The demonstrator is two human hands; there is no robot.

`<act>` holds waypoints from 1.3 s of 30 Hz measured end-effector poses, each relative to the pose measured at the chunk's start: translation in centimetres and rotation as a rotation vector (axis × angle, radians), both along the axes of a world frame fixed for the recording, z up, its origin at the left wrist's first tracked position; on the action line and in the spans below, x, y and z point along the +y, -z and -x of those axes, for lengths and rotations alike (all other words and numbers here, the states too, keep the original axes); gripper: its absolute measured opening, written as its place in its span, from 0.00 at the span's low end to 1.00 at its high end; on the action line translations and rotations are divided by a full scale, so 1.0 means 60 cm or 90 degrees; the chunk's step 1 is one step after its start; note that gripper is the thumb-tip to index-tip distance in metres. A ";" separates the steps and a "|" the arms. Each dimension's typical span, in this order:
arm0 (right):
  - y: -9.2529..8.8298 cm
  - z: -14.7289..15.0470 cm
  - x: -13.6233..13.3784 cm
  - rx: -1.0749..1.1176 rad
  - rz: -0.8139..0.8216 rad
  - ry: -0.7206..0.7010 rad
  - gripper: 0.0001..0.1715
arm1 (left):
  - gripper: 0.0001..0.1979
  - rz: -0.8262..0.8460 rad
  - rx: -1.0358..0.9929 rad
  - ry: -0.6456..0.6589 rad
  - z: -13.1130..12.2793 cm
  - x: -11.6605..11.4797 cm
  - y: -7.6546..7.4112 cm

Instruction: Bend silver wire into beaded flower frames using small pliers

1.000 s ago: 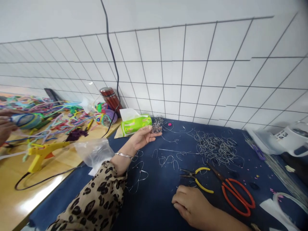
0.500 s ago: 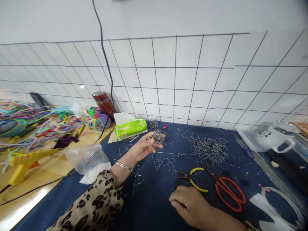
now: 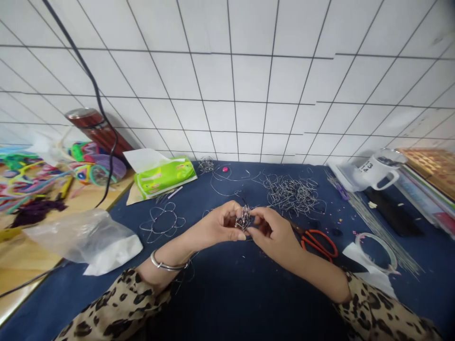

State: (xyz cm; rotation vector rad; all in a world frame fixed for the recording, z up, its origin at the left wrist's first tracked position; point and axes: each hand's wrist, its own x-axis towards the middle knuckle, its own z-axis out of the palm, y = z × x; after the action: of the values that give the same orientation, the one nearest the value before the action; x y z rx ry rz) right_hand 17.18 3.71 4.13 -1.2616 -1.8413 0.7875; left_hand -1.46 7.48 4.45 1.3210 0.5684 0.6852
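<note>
A small tangled wire piece (image 3: 243, 219) is held up over the dark blue cloth (image 3: 227, 289). My left hand (image 3: 216, 224), with a silver bangle at the wrist, pinches it from the left side. From the right, the fingertips of my right hand (image 3: 275, 234) close on the same piece. Behind and to the right lies a large heap of loose wires (image 3: 293, 194). A flower-shaped wire outline (image 3: 162, 221) rests on the cloth left of my hands. Red-handled scissors (image 3: 320, 244) lie partly behind my right forearm.
A green tissue pack (image 3: 165, 177), a plastic bag (image 3: 95, 237) and a red flask (image 3: 97, 128) stand or lie at left. At right are a white mug (image 3: 380, 170), straight wires (image 3: 380, 227) and a clear ring (image 3: 377, 253).
The view has tilted down and shifted. My right hand has risen from the cloth beside the pliers and now grips the wire piece with my left hand. The yellow-handled pliers are now hidden.
</note>
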 end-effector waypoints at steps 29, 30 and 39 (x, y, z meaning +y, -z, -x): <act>0.033 0.006 0.028 0.196 0.120 -0.050 0.08 | 0.05 -0.124 0.162 0.052 -0.003 0.005 0.008; 0.033 0.006 0.030 0.221 0.131 -0.050 0.08 | 0.04 -0.097 0.140 0.043 -0.003 0.006 0.010; 0.044 -0.009 0.053 0.385 0.225 0.044 0.14 | 0.02 -0.048 0.168 -0.209 0.004 0.018 0.022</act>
State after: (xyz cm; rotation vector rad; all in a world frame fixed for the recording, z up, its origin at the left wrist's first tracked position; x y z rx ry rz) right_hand 17.75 6.88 1.49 -1.1211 -1.1994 1.3267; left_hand -1.69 8.59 3.11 1.4139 0.9966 0.8102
